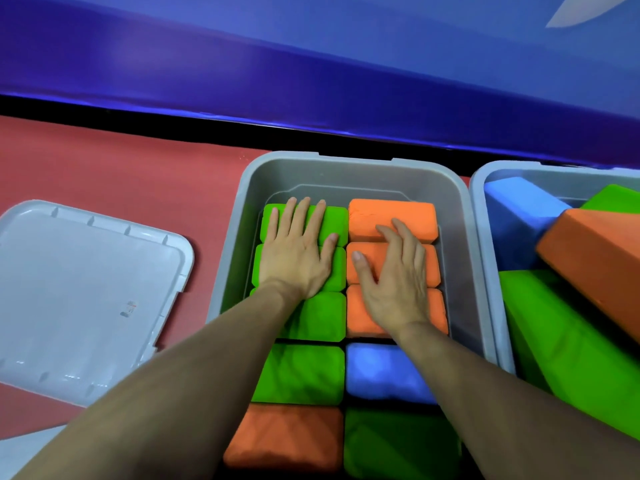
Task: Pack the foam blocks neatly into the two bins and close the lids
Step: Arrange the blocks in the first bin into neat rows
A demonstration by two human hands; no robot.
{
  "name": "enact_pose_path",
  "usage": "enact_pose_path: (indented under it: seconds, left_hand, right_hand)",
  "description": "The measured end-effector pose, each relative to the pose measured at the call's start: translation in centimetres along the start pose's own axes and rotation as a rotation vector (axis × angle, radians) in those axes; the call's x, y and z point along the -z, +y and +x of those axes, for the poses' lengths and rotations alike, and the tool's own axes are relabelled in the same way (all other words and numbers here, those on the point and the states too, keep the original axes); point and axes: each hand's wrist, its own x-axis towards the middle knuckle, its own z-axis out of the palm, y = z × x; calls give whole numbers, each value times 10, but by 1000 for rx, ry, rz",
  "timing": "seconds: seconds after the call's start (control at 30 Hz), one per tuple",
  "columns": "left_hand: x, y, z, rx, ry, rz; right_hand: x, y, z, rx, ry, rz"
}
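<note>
Red floor (pixel 121 174) runs under everything, and behind it we see a blue wall (pixel 311 64) with a black strip at its foot. On the floor stands our grey bin (pixel 349 168), open, filled with foam blocks in two columns. Our left hand (pixel 298 251) lies flat with the fingers spread on the green blocks (pixel 336 223) at the far end of the left column. Our right hand (pixel 394 271) rests palm down on the orange blocks (pixel 412 216) of the right column, fingers apart and a little bent; it grips nothing. Nearer to us in the same bin lie a blue block (pixel 381 372) under our right forearm, more green ones and one orange. Left of the bin a white lid (pixel 79 289) lies flat on the floor. Just beside the bin on the right stands a second bin (pixel 481 188), where blue, orange and green blocks lie tilted on each other.
</note>
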Motion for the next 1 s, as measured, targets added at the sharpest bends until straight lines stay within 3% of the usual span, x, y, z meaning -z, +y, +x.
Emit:
enact_pose_path:
  seconds: [0.1,0.23,0.3,0.37,0.5,0.73,1.0]
  left_hand:
    - [0,0,0,6,0,0]
    - [1,0,-1,6,17,6]
    - [1,-1,0,7,24,8]
    - [0,0,1,4,36,9]
    - [-1,-1,4,5,48,10]
    - [-1,-1,8,9,41,-2]
    - [-1,1,8,-8,42,6]
  right_hand:
    - [2,2,30,5,16,-53]
    - [14,13,95,200,-265,-355]
    - [17,20,114,262,-457,-367]
    - [16,28,121,304,-530,-372]
    - [11,33,123,457,-469,-514]
    - [29,33,125,651,-399,-488]
    - [23,41,104,609,-416,-531]
